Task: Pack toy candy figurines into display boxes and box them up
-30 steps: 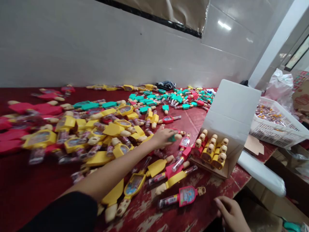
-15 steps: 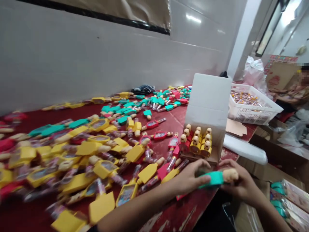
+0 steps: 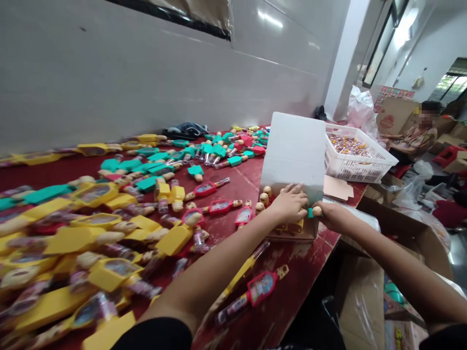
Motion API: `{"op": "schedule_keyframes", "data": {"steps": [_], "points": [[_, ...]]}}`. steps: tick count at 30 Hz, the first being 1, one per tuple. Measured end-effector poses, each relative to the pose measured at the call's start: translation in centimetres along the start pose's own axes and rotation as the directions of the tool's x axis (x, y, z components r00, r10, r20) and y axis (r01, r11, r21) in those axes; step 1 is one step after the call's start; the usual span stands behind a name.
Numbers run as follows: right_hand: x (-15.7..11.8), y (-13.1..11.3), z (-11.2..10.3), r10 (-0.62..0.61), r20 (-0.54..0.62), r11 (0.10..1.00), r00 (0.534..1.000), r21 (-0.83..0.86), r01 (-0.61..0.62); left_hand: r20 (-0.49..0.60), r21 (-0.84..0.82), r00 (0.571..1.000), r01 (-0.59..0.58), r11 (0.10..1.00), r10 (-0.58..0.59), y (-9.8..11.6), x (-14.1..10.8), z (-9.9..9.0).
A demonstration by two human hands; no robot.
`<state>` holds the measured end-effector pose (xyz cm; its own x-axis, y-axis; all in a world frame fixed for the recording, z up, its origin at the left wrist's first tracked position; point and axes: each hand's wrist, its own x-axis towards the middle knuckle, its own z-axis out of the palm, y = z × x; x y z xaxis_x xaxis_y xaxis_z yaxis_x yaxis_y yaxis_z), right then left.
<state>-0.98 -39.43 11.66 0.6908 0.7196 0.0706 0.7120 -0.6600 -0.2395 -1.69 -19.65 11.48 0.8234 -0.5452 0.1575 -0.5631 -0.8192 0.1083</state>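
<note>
One white box stood near the right edge of the red table, its one lid flap upright. The left hand lay over the box's contents, fingers slightly bent; whether it gripped anything, I could not tell. The right hand was clamped on one green toy at the box's right side, its one pale head showing. Three pale heads showed along the box's left side; yellow toys under the left hand were too covered to count. In front of the box, toward the table's right edge, lay one red toy, with one yellow toy just beside it. Beyond the box, at that same edge, stood one white crate, near one seated person.
</note>
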Motion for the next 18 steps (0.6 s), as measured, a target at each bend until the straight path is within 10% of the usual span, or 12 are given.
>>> {"op": "schedule_keyframes", "data": {"steps": [18], "points": [[3.4, 1.0, -2.1, 0.127, -0.064, 0.986, 0.99, -0.099, -0.133, -0.097, -0.069, 0.995, 0.032, 0.997, -0.039, -0.2, 0.1, 0.1]]}}
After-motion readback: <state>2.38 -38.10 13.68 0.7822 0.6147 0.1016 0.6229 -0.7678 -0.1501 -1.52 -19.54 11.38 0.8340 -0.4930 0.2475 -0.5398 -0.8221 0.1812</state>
